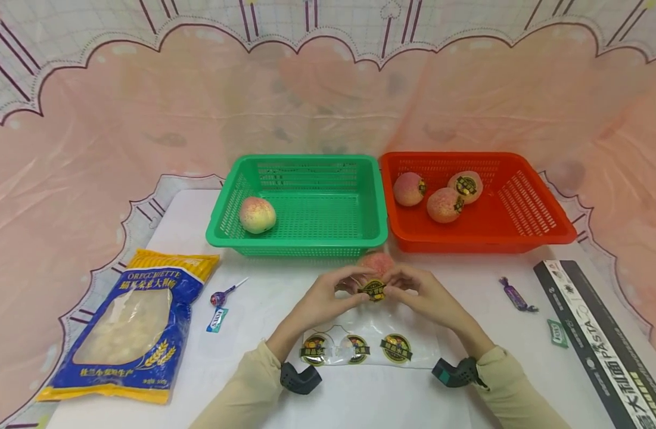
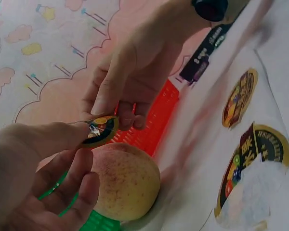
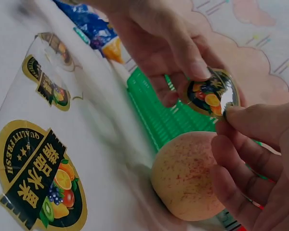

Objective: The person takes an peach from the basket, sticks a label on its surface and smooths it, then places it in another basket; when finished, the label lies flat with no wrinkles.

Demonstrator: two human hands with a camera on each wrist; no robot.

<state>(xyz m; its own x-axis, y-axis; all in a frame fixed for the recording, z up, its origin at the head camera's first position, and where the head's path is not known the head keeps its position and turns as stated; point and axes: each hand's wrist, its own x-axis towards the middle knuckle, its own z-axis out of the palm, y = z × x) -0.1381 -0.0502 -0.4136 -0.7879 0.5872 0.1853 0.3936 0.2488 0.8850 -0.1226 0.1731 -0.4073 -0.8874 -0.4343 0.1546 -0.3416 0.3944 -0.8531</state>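
Head view shows both hands meeting at the middle of the white surface (image 1: 242, 369), just in front of the green basket (image 1: 298, 205). The left hand (image 1: 328, 292) and the right hand (image 1: 419, 292) each pinch an edge of one round fruit sticker (image 1: 374, 289) between thumb and fingertip, the other fingers loosely curled. The sticker hangs in the air, just above a bare peach (image 1: 377, 261) that rests on the surface at 12 o'clock from the hands, against the green basket's front wall. The wrist views confirm it: the sticker is near the top of the peach but not touching it.

At 6 o'clock from the hands lies the clear backing sheet (image 1: 360, 348) with three more stickers. One unlabelled peach (image 1: 257, 214) sits in the green basket; three labelled peaches (image 1: 444, 204) sit in the red basket (image 1: 478, 202) at 1 o'clock.

To do this well, I judge the sticker should be kept taut by its very edges so the adhesive does not fold on itself, lowered centre-first onto the roundest part of the peach, then smoothed outward with a thumb. The fruit may roll, so one hand should steady it.
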